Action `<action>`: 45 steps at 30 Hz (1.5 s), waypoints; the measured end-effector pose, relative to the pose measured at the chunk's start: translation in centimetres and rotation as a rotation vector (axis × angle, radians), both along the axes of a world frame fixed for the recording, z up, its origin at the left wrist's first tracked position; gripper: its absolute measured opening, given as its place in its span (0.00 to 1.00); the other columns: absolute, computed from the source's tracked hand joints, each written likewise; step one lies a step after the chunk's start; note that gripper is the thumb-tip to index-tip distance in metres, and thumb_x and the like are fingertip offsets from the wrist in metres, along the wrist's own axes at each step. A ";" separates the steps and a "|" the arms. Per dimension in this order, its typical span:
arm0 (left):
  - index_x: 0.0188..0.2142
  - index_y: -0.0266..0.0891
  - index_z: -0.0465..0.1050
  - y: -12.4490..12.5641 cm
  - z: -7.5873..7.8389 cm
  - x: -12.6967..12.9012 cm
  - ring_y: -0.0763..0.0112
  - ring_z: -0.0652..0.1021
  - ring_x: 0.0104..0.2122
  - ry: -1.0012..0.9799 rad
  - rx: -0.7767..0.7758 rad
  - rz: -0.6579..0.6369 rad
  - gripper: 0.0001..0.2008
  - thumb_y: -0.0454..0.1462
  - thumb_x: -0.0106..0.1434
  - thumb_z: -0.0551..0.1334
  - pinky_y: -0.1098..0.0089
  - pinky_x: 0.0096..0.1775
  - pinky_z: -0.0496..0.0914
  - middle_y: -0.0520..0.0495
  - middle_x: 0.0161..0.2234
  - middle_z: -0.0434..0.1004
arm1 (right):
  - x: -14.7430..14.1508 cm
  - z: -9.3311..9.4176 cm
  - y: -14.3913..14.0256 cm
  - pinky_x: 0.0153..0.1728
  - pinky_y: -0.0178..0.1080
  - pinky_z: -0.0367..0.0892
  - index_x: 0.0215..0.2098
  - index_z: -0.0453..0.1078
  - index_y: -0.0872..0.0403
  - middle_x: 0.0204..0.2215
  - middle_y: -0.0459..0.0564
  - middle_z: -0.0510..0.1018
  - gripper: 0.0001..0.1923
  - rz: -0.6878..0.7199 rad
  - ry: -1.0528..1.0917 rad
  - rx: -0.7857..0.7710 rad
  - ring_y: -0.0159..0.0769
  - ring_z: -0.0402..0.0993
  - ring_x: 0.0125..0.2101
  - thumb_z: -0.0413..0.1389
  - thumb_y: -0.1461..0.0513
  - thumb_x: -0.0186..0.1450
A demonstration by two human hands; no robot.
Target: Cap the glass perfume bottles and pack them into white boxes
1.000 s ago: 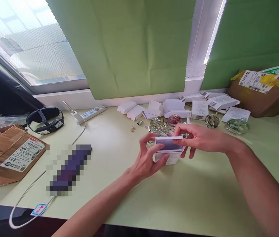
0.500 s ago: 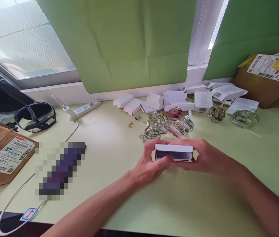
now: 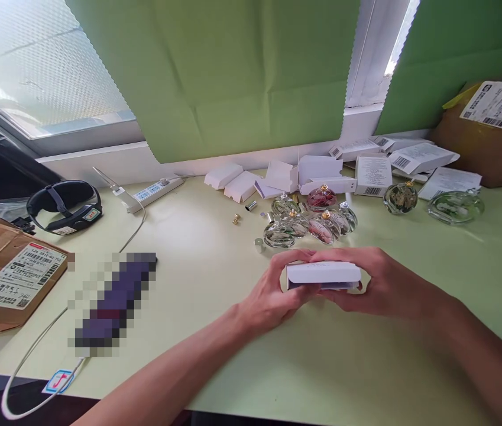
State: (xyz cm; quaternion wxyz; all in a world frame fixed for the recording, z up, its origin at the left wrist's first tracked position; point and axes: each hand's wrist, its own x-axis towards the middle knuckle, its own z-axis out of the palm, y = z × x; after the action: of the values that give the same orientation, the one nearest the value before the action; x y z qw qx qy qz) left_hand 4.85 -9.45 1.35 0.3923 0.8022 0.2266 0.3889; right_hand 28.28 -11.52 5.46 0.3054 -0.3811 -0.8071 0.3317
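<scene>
A small white carton (image 3: 323, 274) is held flat between both hands just above the pale green table (image 3: 215, 284). My left hand (image 3: 272, 296) grips its left end with thumb and fingers. Its right end and back side are wrapped by my right hand (image 3: 375, 284). The top flap of the carton looks nearly closed, with a dark gap under it. Just behind the carton stands a cluster of small glass perfume bottles (image 3: 308, 222), some pink, some clear, with gold or silver caps.
Several white cartons (image 3: 317, 174) lie flat or open along the window sill. Two more glass bottles (image 3: 454, 206) stand at the right. Brown parcels (image 3: 6, 278) sit at left and far right. A power strip (image 3: 155, 190), a black headset (image 3: 64, 204) and a white cable (image 3: 33, 361) are at the left.
The carton came down from an upright position in front of the bottles to a flat one, and its open flap has folded almost closed. The view also shifted slightly.
</scene>
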 end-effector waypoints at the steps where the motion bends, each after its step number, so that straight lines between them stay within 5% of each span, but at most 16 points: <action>1: 0.60 0.53 0.51 0.0 0.0 0.0 0.62 0.78 0.51 0.007 0.008 0.002 0.21 0.41 0.71 0.57 0.57 0.47 0.78 0.44 0.56 0.70 | 0.0 0.1 -0.1 0.34 0.38 0.74 0.60 0.69 0.43 0.48 0.48 0.82 0.28 -0.006 -0.011 -0.017 0.40 0.80 0.37 0.63 0.58 0.62; 4: 0.58 0.55 0.54 0.1 -0.2 0.1 0.65 0.76 0.52 0.025 0.161 0.020 0.18 0.36 0.72 0.55 0.63 0.44 0.79 0.45 0.57 0.65 | 0.0 0.7 -0.3 0.31 0.37 0.73 0.61 0.67 0.42 0.45 0.47 0.82 0.26 -0.014 -0.034 -0.075 0.39 0.79 0.36 0.59 0.60 0.64; 10: 0.53 0.51 0.63 0.6 -0.3 0.2 0.62 0.72 0.56 -0.004 0.473 0.077 0.19 0.28 0.67 0.58 0.59 0.51 0.75 0.45 0.57 0.57 | -0.1 1.1 -0.1 0.37 0.43 0.76 0.60 0.69 0.42 0.41 0.49 0.83 0.24 -0.035 0.022 -0.125 0.46 0.80 0.39 0.58 0.55 0.66; 18: 0.49 0.48 0.64 0.8 -0.1 0.1 0.61 0.71 0.56 0.027 0.511 0.138 0.14 0.29 0.68 0.58 0.59 0.49 0.76 0.44 0.56 0.58 | -0.5 0.0 0.4 0.29 0.36 0.74 0.59 0.70 0.41 0.46 0.50 0.81 0.23 -0.045 0.093 -0.197 0.40 0.78 0.34 0.56 0.50 0.67; 24: 0.50 0.47 0.62 0.9 0.4 -0.1 0.60 0.70 0.57 -0.022 0.524 0.173 0.13 0.31 0.69 0.58 0.53 0.52 0.75 0.43 0.55 0.57 | -0.1 -0.4 0.2 0.26 0.34 0.68 0.60 0.67 0.45 0.30 0.45 0.76 0.21 -0.083 0.107 -0.265 0.32 0.72 0.26 0.54 0.52 0.70; 33: 0.49 0.42 0.67 1.2 0.4 -0.1 0.67 0.73 0.49 -0.004 0.468 0.188 0.12 0.28 0.68 0.58 0.59 0.48 0.77 0.43 0.54 0.57 | -0.7 -0.2 0.4 0.21 0.33 0.63 0.56 0.68 0.49 0.27 0.44 0.71 0.19 -0.175 0.250 -0.409 0.29 0.66 0.23 0.53 0.51 0.71; 45: 0.51 0.42 0.65 1.1 0.6 -0.1 0.65 0.72 0.49 -0.014 0.502 0.245 0.12 0.30 0.69 0.57 0.60 0.46 0.77 0.41 0.52 0.59 | -0.8 -1.0 0.4 0.28 0.33 0.69 0.58 0.67 0.45 0.34 0.44 0.75 0.19 -0.182 0.250 -0.276 0.31 0.69 0.28 0.56 0.55 0.70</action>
State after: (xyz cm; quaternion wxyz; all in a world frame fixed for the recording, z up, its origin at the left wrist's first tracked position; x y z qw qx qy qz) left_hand 4.74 -8.32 1.91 0.1328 0.8382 0.2157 0.4830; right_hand 27.50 -11.14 4.45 0.3770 -0.4464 -0.6722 0.4548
